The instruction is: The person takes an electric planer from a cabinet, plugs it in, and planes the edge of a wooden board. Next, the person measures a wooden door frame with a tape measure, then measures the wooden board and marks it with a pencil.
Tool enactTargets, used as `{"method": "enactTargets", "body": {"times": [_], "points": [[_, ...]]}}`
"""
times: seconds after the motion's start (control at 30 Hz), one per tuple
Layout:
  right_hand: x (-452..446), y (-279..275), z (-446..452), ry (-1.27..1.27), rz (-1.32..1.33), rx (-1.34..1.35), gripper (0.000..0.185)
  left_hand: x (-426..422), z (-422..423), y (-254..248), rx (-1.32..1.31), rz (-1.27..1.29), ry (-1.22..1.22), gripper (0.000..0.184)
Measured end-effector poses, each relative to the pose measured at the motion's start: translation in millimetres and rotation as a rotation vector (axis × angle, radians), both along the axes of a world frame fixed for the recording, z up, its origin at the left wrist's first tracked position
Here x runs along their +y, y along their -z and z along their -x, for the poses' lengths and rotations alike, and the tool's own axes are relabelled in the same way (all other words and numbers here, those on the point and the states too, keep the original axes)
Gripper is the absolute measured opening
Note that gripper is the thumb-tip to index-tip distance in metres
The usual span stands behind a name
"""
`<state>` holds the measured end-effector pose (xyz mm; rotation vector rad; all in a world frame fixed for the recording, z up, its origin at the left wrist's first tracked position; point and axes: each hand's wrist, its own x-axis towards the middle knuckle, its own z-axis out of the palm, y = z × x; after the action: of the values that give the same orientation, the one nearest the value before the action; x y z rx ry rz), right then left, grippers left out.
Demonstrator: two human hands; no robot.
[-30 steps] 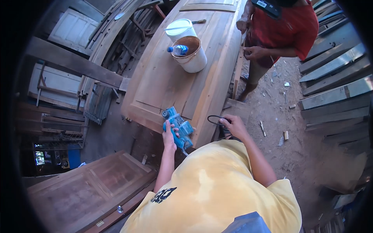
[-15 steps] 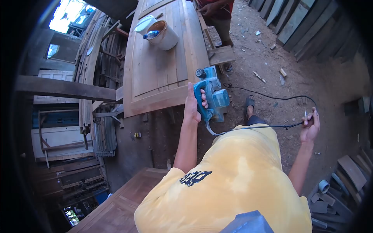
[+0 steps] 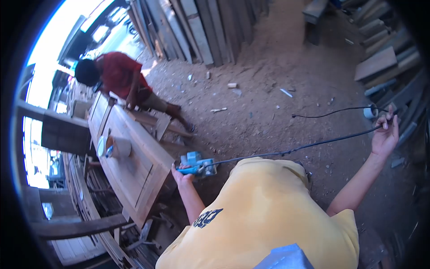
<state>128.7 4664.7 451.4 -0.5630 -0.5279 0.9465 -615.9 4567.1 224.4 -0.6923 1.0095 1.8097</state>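
My left hand (image 3: 182,176) is wrapped round the handle of a blue power planer (image 3: 197,164), held beside the near corner of a wooden door panel (image 3: 130,157). From the planer a black cord (image 3: 309,145) stretches taut to the right. My right hand (image 3: 386,132), raised far out to the right, pinches the cord between its fingers. Past that hand, the cord's loose part loops back to the left. On the door stand a white bucket (image 3: 121,148) and a white-lidded tub (image 3: 101,146).
A person in a red shirt (image 3: 121,74) leans over the door's far end. Planks (image 3: 192,31) stand upright at the back. Wood scraps (image 3: 232,85) litter the dirt floor. More boards (image 3: 376,62) lie at the right, and a beam (image 3: 85,227) crosses the lower left.
The view has swung right, so the door now appears at the left. My left hand still holds the planer. My right hand has moved outward, drawing the cord out from its earlier loop.
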Motion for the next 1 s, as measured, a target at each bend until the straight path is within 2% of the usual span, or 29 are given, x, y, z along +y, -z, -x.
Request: {"method": "enactTargets", "body": {"times": [0.03, 0.13, 0.2, 0.23, 0.37, 0.43, 0.6, 0.77, 0.83, 0.93, 1.0], "points": [[-22, 5, -31, 0.057, 0.022, -0.012, 0.039, -2, -18, 10, 0.062, 0.128, -0.008, 0.05], [-77, 25, -129, 0.196, 0.05, -0.001, 0.035, -11, -24, 89, -0.035, 0.349, -0.164, 0.056], [-115, 38, -204, 0.286, 0.176, -0.005, 0.034, -10, -76, 91, -0.094, 0.414, -0.219, 0.052], [-134, 64, -243, 0.332, 0.21, -0.012, 0.035, -12, -98, 106, -0.083, 0.437, -0.212, 0.051], [-211, 44, -359, 0.474, 0.277, -0.075, 0.039, 3, -165, 112, 0.057, 0.518, -0.096, 0.049], [-243, 44, -401, 0.671, 0.347, -0.055, 0.041, 20, -198, 117, 0.112, 0.548, -0.03, 0.048], [-328, 70, -516, 0.924, 0.37, -0.11, 0.045, 80, -288, 131, 0.204, 0.555, 0.14, 0.048], [-386, 80, -544, 1.162, 0.531, -0.221, 0.044, 168, -407, 155, 0.251, 0.498, 0.339, 0.049], [-411, 83, -565, 1.297, 0.551, -0.152, 0.045, 208, -477, 152, 0.253, 0.484, 0.385, 0.046], [-488, 132, -630, 1.402, 0.624, -0.052, 0.042, 263, -592, 177, 0.257, 0.458, 0.438, 0.039], [-543, 179, -681, 1.428, 0.771, 0.085, 0.035, 296, -666, 201, 0.28, 0.258, 0.622, 0.037]]}}
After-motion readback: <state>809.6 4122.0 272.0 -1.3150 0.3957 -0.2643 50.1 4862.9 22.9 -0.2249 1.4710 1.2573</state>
